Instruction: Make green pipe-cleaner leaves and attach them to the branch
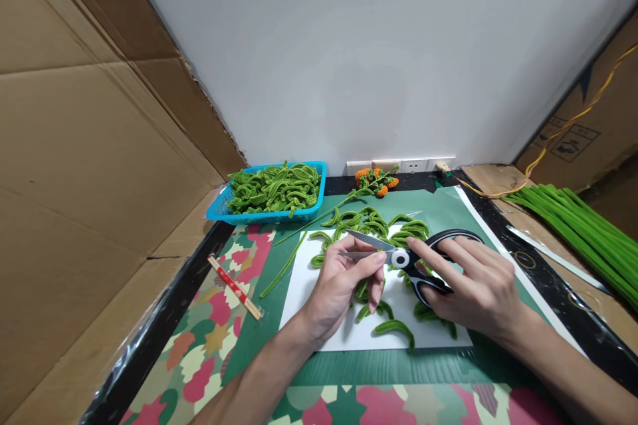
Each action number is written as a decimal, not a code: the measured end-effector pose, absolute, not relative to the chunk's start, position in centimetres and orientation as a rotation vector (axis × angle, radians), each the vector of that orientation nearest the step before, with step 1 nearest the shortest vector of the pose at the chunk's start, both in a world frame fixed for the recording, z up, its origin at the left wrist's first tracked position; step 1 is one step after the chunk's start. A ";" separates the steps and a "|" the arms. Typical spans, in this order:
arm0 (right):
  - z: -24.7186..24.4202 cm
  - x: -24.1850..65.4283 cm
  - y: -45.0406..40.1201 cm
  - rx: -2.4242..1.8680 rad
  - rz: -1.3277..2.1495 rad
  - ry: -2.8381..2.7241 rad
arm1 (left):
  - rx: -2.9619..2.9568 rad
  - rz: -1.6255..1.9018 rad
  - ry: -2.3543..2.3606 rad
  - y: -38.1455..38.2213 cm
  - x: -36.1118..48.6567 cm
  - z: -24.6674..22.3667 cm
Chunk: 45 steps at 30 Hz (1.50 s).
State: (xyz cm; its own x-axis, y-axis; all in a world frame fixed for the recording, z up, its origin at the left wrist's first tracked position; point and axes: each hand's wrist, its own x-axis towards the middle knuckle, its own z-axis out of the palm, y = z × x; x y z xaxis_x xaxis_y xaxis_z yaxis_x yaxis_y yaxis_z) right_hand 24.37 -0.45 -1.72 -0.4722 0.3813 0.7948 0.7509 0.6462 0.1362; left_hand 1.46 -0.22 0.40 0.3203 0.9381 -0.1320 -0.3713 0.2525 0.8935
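Note:
My right hand [473, 282] grips black-handled scissors [400, 257] with a white round pivot, fingers and thumb in the loops. Their blades are spread and point left, at the fingers of my left hand [341, 279]. That hand is closed in a pinch, thumb against the fingers; what it pinches is mostly hidden, with a bit of green showing nearby. Beneath both hands lies a white sheet [343, 339] scattered with bent, fuzzy green pipe cleaner pieces. One curved piece [395, 327] rests near the sheet's front edge.
A blue basket [214, 209] at the back left is heaped with green fuzzy pieces. An orange flower stem [366, 179] lies behind the sheet. Wrapped chopsticks [235, 287] lie left; long green stems [573, 232] lie right. Cardboard [100, 133] stands left, and a yellow-red cord [538, 159] runs right.

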 end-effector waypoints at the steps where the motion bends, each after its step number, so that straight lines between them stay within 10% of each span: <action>1: -1.7 24.3 -0.5 -0.880 -0.617 -2.094 | 0.891 1.030 0.786 -0.2 1.5 0.4; 45: -0.9 27.2 1.4 -1.112 -0.566 -2.198 | 1.091 1.069 0.966 1.9 0.1 -0.2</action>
